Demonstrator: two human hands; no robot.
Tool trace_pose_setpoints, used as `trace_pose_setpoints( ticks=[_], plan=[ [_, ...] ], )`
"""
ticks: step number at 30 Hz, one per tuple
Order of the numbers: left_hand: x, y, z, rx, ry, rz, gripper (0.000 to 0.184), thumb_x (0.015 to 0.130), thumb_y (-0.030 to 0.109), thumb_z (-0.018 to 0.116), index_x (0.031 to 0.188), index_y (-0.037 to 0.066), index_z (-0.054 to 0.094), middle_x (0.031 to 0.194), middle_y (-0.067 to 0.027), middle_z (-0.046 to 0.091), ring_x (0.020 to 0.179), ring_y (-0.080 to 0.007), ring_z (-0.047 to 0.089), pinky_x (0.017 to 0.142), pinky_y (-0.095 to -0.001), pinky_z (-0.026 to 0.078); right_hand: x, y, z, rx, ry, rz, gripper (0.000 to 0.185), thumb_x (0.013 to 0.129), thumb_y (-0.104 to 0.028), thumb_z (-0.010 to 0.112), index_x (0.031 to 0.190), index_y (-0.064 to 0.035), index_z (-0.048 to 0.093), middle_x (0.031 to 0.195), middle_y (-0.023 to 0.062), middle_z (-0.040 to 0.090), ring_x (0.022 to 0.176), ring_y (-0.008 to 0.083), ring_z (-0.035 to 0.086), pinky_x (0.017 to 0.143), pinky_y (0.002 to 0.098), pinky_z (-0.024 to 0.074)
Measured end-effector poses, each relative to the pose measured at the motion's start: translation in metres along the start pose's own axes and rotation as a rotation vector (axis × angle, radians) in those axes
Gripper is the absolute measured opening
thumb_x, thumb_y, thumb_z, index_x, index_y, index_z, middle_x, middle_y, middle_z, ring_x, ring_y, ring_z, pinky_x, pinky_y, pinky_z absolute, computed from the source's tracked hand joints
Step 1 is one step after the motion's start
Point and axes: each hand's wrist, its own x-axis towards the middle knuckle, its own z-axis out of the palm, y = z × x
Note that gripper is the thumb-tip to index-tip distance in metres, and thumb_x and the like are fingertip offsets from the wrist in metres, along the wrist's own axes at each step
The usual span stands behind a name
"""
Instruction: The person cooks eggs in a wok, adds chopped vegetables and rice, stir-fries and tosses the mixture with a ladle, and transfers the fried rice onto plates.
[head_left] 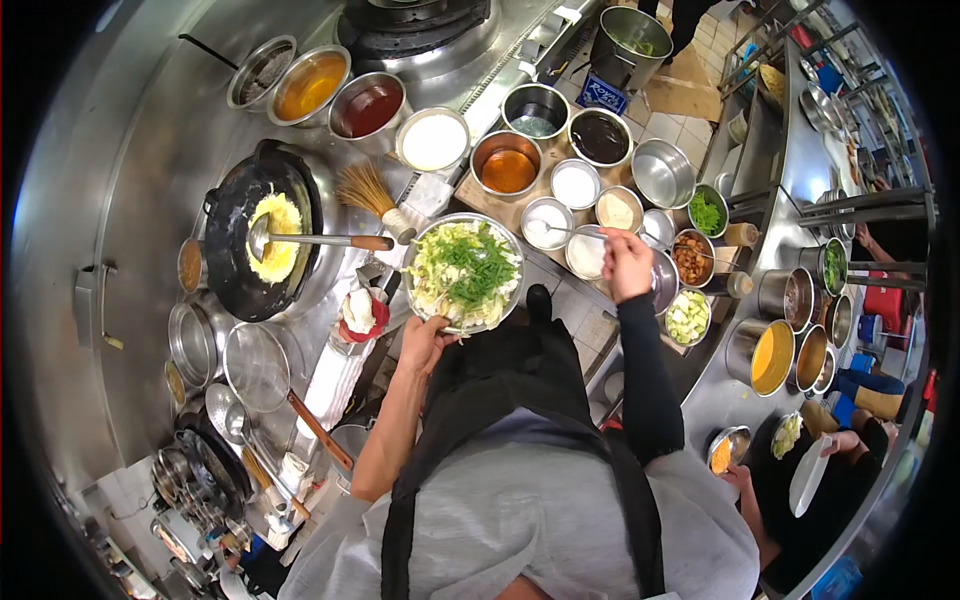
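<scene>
My left hand (427, 341) grips the near rim of a metal bowl (408, 262) filled with shredded cabbage and chopped greens (468, 265). Over the seasoning containers on the right, my right hand (628, 266) is closed around a thin spoon handle; the spoon (575, 230) reaches left toward a container of white powder (547, 223). To the left, yellow egg (275, 235) lies in a black wok (228, 262). A ladle (330, 241) with a wooden handle rests across the wok with its bowl on the egg.
A bamboo brush (370, 192) lies beside the wok. Metal pots of sauce (506, 163) stand ahead. A strainer (257, 367) sits at the lower left. At the right counter, a co-worker's hands hold a small bowl (737, 440) and a white plate (808, 475).
</scene>
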Motion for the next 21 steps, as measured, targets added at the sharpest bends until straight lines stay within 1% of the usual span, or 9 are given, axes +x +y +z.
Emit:
trace_pose_setpoints(
  ticks=[1, 3, 4, 8, 9, 11, 15, 17, 21],
  plan=[
    [0.003, 0.002, 0.007, -0.002, 0.004, 0.008, 0.031, 0.096, -0.003, 0.056, 0.126, -0.005, 0.064, 0.117, -0.0141, 0.073, 0.096, -0.0244, 0.075, 0.077, -0.0396, 0.066, -0.015, -0.022, -0.001, -0.024, -0.021, -0.017, 0.025, 0.105, -0.019, 0.065, 0.108, 0.0025, 0.078, 0.072, 0.0041, 0.066, 0.057, 0.0125, 0.061, 0.050, 0.0319, 0.0504],
    [0.011, 0.004, 0.011, -0.006, -0.026, 0.011, 0.032, 0.095, -0.004, 0.057, 0.126, -0.006, 0.063, 0.117, -0.0158, 0.073, 0.094, -0.0261, 0.076, 0.075, -0.0394, 0.066, -0.024, -0.033, -0.003, -0.559, 0.227, -0.521, 0.027, 0.105, -0.020, 0.065, 0.109, 0.0043, 0.076, 0.079, 0.0128, 0.073, 0.070, 0.0217, 0.071, 0.066, 0.0384, 0.0564],
    [0.017, 0.003, 0.012, -0.009, -0.065, 0.008, 0.032, 0.095, -0.004, 0.057, 0.127, -0.006, 0.063, 0.117, -0.0161, 0.074, 0.093, -0.0264, 0.076, 0.075, -0.0393, 0.066, -0.031, -0.047, -0.006, -0.662, 0.236, -0.447, 0.025, 0.103, -0.016, 0.063, 0.110, 0.0043, 0.074, 0.091, 0.0220, 0.076, 0.086, 0.0351, 0.075, 0.080, 0.0460, 0.0569],
    [0.014, 0.013, 0.031, -0.018, -0.107, 0.030, 0.032, 0.094, -0.003, 0.058, 0.126, -0.007, 0.063, 0.113, -0.0169, 0.074, 0.089, -0.0266, 0.077, 0.074, -0.0392, 0.067, -0.005, 0.004, -0.023, -1.065, 0.164, -0.456, 0.017, 0.099, -0.011, 0.061, 0.096, 0.0033, 0.070, 0.094, 0.0300, 0.072, 0.092, 0.0496, 0.070, 0.082, 0.0549, 0.0549],
    [0.010, 0.016, 0.037, -0.020, -0.108, 0.030, 0.032, 0.095, -0.003, 0.058, 0.126, -0.007, 0.063, 0.113, -0.0170, 0.074, 0.090, -0.0267, 0.077, 0.074, -0.0393, 0.067, 0.002, 0.029, -0.020, -1.100, 0.149, -0.532, 0.017, 0.099, -0.013, 0.063, 0.095, 0.0029, 0.068, 0.095, 0.0309, 0.071, 0.095, 0.0497, 0.069, 0.083, 0.0551, 0.0543],
    [0.001, 0.023, 0.046, -0.002, -0.156, 0.003, 0.033, 0.095, -0.003, 0.058, 0.128, -0.006, 0.064, 0.116, -0.0166, 0.074, 0.094, -0.0266, 0.078, 0.074, -0.0394, 0.068, 0.014, 0.059, -0.016, -1.069, -0.025, -0.218, 0.030, 0.099, -0.021, 0.067, 0.113, 0.0053, 0.066, 0.106, 0.0335, 0.070, 0.104, 0.0501, 0.068, 0.090, 0.0549, 0.0536],
    [-0.010, 0.020, 0.043, -0.026, -0.186, 0.001, 0.041, 0.095, -0.005, 0.058, 0.136, -0.005, 0.061, 0.125, -0.0169, 0.074, 0.105, -0.0286, 0.077, 0.077, -0.0412, 0.070, 0.003, 0.024, -0.020, -1.258, 0.162, -0.464, 0.078, 0.097, -0.040, 0.073, 0.149, 0.0106, 0.045, 0.129, 0.0377, 0.063, 0.118, 0.0525, 0.062, 0.104, 0.0581, 0.0481],
    [-0.020, 0.014, 0.038, -0.096, -0.167, 0.028, 0.041, 0.096, -0.004, 0.058, 0.137, -0.005, 0.061, 0.127, -0.0170, 0.073, 0.107, -0.0295, 0.076, 0.082, -0.0442, 0.069, 0.005, 0.012, -0.024, -1.232, 0.362, -0.607, 0.070, 0.099, -0.033, 0.073, 0.149, 0.0087, 0.048, 0.133, 0.0326, 0.058, 0.108, 0.0449, 0.064, 0.098, 0.0536, 0.0515],
    [-0.072, 0.016, 0.044, -0.306, -0.088, 0.180, 0.044, 0.096, -0.002, 0.057, 0.140, -0.003, 0.058, 0.132, -0.0161, 0.071, 0.111, -0.0287, 0.075, 0.088, -0.0476, 0.066, 0.002, -0.040, 0.034, -0.785, -0.074, -0.594, 0.039, 0.105, -0.014, 0.063, 0.139, 0.0040, 0.062, 0.111, 0.0202, 0.063, 0.096, 0.0358, 0.064, 0.084, 0.0416, 0.0534]
  ],
)
